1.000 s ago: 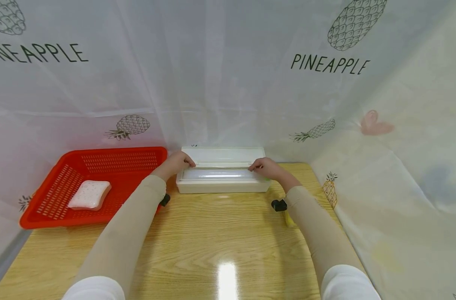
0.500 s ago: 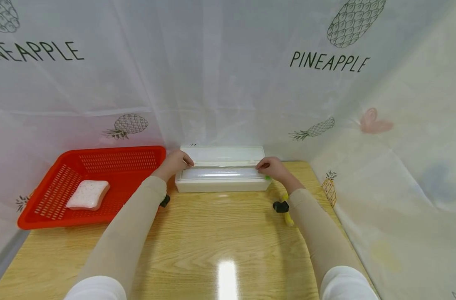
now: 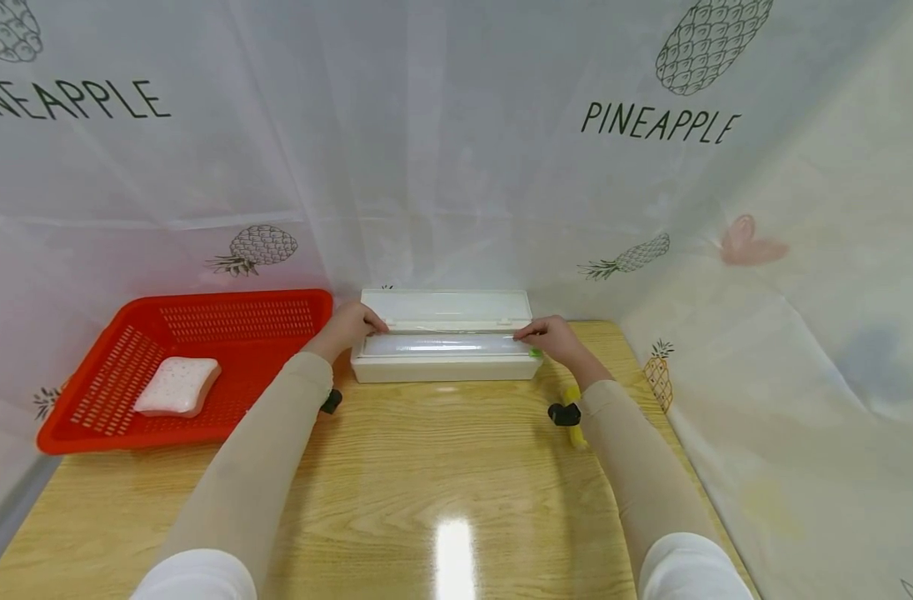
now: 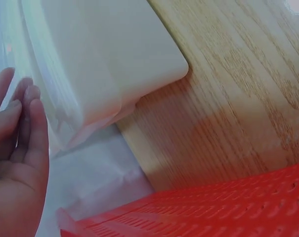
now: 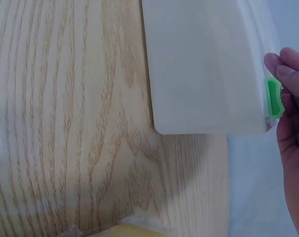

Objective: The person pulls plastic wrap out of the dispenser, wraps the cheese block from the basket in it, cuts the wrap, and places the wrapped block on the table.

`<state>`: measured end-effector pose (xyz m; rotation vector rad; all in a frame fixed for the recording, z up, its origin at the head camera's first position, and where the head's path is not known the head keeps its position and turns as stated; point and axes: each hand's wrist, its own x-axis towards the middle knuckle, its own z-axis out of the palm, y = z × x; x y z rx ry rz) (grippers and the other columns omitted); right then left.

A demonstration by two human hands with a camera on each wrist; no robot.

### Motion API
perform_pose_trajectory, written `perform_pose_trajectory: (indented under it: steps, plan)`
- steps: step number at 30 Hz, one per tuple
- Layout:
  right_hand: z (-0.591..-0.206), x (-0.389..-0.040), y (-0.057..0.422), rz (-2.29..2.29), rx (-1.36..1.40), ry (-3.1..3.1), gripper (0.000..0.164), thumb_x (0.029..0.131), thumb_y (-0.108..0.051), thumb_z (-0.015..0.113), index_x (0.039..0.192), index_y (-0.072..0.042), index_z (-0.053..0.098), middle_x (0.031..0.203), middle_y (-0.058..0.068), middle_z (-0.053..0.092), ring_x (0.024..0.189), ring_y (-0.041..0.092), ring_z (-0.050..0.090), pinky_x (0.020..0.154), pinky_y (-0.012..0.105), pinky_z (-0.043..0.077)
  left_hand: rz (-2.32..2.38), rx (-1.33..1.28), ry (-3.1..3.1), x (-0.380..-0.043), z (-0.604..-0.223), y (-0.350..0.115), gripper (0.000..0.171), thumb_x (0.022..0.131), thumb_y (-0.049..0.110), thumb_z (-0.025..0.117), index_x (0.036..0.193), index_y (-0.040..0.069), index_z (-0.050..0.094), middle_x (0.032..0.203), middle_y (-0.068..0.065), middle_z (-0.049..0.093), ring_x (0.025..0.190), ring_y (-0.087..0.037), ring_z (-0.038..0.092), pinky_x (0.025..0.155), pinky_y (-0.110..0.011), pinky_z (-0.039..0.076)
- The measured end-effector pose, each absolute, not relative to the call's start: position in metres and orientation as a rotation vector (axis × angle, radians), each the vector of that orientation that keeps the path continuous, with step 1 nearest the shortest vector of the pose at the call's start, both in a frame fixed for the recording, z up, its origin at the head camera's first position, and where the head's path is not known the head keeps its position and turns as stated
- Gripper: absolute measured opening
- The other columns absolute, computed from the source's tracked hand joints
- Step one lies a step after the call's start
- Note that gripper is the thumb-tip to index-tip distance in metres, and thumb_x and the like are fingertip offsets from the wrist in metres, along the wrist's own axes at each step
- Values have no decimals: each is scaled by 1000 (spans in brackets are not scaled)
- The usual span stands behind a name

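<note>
A white cling film dispenser sits at the back of the table, its lid raised against the curtain. Clear cling film lies across its top. At the dispenser's left end, my left hand pinches the film between thumb and fingers; the left wrist view shows these fingertips beside the film-covered edge. My right hand pinches the film at the other end, thumb against forefinger. Close to those fingers is a green slider cutter on the dispenser's edge.
To the left, a red plastic basket holds a pale, speckled square piece resembling bread. A yellow object lies by my right forearm, partly hidden. A patterned curtain hangs behind the wooden table.
My right hand has shifted slightly right along the dispenser, toward its end, and its fingertips have come together. My left hand stays nearly in place.
</note>
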<state>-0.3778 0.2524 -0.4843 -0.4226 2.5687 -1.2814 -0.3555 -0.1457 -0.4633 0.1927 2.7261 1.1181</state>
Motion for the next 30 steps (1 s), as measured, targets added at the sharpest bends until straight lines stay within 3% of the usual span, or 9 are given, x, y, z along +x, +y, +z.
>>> perform_pose_trajectory:
  steps: [5, 9, 16, 21, 30]
  plan:
    - [-482, -376, 253, -1273, -416, 2572, 21, 100, -7, 55, 111, -3, 73, 118, 15, 65, 117, 31, 54, 92, 44, 48, 1153, 213, 2640, -356, -464, -150, 23, 95, -5, 56, 110, 0, 73, 123, -19, 63, 119, -34, 53, 101, -44, 43]
    - [-483, -376, 250, -1408, -369, 2495, 23, 101, -2, 51, 113, 2, 69, 121, 18, 62, 114, 32, 57, 90, 40, 51, 1176, 205, 2578, -357, -465, -154, 26, 93, -3, 58, 115, 2, 71, 126, -18, 62, 122, -35, 50, 105, -47, 39]
    - [-483, -376, 248, -1512, -368, 2452, 23, 101, 2, 47, 110, 7, 67, 115, 21, 62, 108, 33, 60, 92, 36, 51, 1237, 204, 2523, -356, -470, -157, 29, 92, 1, 65, 120, 2, 68, 122, -16, 64, 114, -32, 56, 100, -42, 45]
    - [-474, -371, 250, -1401, -427, 2510, 22, 99, -1, 53, 113, 4, 68, 114, 20, 63, 107, 33, 59, 89, 43, 51, 1267, 192, 2497, -356, -473, -155, 32, 91, 5, 68, 122, 3, 66, 123, -16, 63, 114, -31, 56, 99, -41, 46]
    - [-472, -370, 248, -1359, -461, 2555, 27, 92, -7, 67, 118, 1, 66, 116, 16, 61, 105, 30, 58, 86, 40, 52, 1261, 321, 2552, -350, -462, -153, 39, 89, 5, 71, 125, -5, 61, 119, -19, 62, 108, -32, 56, 97, -42, 47]
